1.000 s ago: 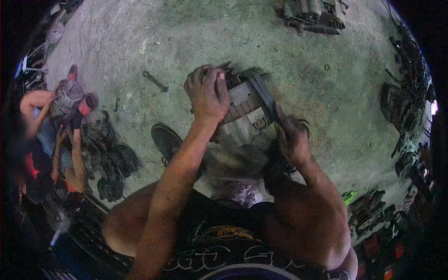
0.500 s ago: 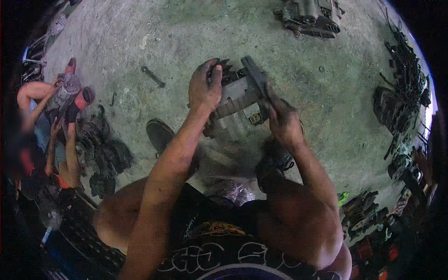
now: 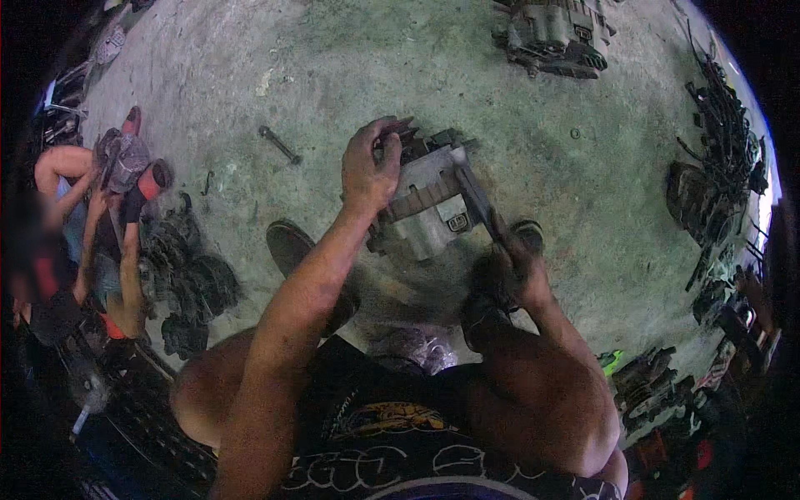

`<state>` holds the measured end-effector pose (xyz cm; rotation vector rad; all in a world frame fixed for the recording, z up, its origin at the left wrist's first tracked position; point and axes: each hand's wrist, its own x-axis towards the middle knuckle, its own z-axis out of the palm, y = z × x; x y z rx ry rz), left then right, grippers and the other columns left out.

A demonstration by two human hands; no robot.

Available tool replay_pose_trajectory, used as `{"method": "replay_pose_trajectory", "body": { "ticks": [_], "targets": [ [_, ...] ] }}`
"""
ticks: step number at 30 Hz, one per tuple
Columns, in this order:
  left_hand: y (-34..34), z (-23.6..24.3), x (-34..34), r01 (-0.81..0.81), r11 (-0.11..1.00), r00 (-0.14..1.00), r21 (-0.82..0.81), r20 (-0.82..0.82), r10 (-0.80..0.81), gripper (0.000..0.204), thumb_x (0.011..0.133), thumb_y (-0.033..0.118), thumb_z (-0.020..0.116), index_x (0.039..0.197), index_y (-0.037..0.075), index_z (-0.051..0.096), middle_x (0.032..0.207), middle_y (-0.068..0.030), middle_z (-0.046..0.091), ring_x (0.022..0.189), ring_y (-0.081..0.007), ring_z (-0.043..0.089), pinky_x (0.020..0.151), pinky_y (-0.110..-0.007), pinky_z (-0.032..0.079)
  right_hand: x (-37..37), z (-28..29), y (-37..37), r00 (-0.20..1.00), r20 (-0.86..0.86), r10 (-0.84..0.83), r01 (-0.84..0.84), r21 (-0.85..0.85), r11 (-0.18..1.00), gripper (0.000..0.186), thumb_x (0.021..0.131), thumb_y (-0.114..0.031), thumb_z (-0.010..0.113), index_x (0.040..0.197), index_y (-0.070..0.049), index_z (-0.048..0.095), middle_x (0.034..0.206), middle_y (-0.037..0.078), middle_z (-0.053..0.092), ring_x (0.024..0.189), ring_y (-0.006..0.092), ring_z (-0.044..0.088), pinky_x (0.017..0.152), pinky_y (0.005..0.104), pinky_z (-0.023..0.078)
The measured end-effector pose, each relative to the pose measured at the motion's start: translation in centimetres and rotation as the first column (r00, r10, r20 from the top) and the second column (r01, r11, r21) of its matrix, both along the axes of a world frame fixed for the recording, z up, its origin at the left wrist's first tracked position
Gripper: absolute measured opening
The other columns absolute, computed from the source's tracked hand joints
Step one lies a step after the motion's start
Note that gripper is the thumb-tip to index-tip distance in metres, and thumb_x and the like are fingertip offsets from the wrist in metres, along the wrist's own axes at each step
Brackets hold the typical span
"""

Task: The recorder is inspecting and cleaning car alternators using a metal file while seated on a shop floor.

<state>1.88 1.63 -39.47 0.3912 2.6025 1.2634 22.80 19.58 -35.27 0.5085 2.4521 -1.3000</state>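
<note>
A grey cast-metal unit with ribs, a dark upper end and a small connector rests on the concrete floor between my shoes. My left hand is wrapped over its upper left end, fingers curled on the dark part there. My right hand grips the lower end of a long, flat dark tool, which lies slanted along the unit's right side; whether it touches the housing I cannot tell exactly.
A similar unit sits farther forward. A bolt and washer lie nearby. At left a co-worker's hands hold metal and red pieces. Dark part piles line the left, others the right.
My right hand and the tool went up along the unit's side, then back down toward me. My left hand stays on the unit, shifting slightly in view.
</note>
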Motion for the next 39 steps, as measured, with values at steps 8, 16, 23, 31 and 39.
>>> {"method": "replay_pose_trajectory", "body": {
  "ticks": [8,16,23,31,39],
  "targets": [
    [-1.3,-0.9,-0.3,-0.066,0.997,0.994,-0.026,0.086,0.068,0.031,0.089,0.02,0.056,0.115,0.003,0.061,0.109,-0.0188,0.065,0.102,-0.0333,0.062,0.089,-0.038,0.048,-6.2,0.2,-0.5,0.998,-0.044,-0.048,0.041,-0.139,0.989,0.045,0.094,-0.015,0.051,0.139,-0.014,0.045,0.118,0.025,0.059,0.106,0.0441,0.057,0.092,0.0461,0.046],
    [-0.4,0.5,-0.3,-0.036,0.999,0.996,0.024,0.082,0.034,0.033,0.089,0.022,0.055,0.115,0.002,0.061,0.11,-0.0188,0.064,0.104,-0.034,0.062,0.09,-0.039,0.047,-0.4,0.9,0.0,0.994,-0.001,0.108,-0.108,0.026,0.994,0.049,0.093,-0.013,0.052,0.141,-0.015,0.043,0.111,0.027,0.06,0.101,0.0463,0.057,0.089,0.046,0.046],
    [0.2,-0.1,0.2,0.006,0.988,0.996,-0.154,-0.087,-0.02,0.031,0.09,0.022,0.054,0.112,0.004,0.062,0.106,-0.0194,0.065,0.097,-0.0366,0.062,0.088,-0.042,0.048,-1.5,-1.2,-0.4,0.997,-0.068,-0.027,0.024,-0.044,0.999,0.05,0.094,-0.014,0.05,0.143,-0.015,0.04,0.112,0.027,0.059,0.104,0.0456,0.056,0.088,0.0442,0.046],
    [1.4,0.0,0.3,0.02,0.996,0.995,-0.087,-0.093,-0.028,0.03,0.089,0.021,0.055,0.112,0.004,0.063,0.106,-0.0198,0.064,0.098,-0.0367,0.061,0.091,-0.042,0.047,-1.5,-1.0,0.3,0.995,-0.091,-0.044,0.046,0.025,0.999,0.043,0.093,-0.01,0.052,0.136,-0.005,0.048,0.115,0.025,0.06,0.103,0.0422,0.059,0.086,0.0365,0.047],
    [0.3,0.0,-0.4,-0.019,0.976,1.0,-0.215,0.016,0.023,0.042,0.089,0.033,0.055,0.118,0.002,0.061,0.114,-0.0222,0.062,0.109,-0.0375,0.057,0.096,-0.043,0.044,3.5,-4.0,-0.2,0.992,0.111,-0.061,0.067,-0.054,0.996,0.045,0.095,-0.017,0.05,0.139,-0.009,0.043,0.129,0.025,0.051,0.121,0.0429,0.047,0.101,0.0462,0.037]
  ]
}}
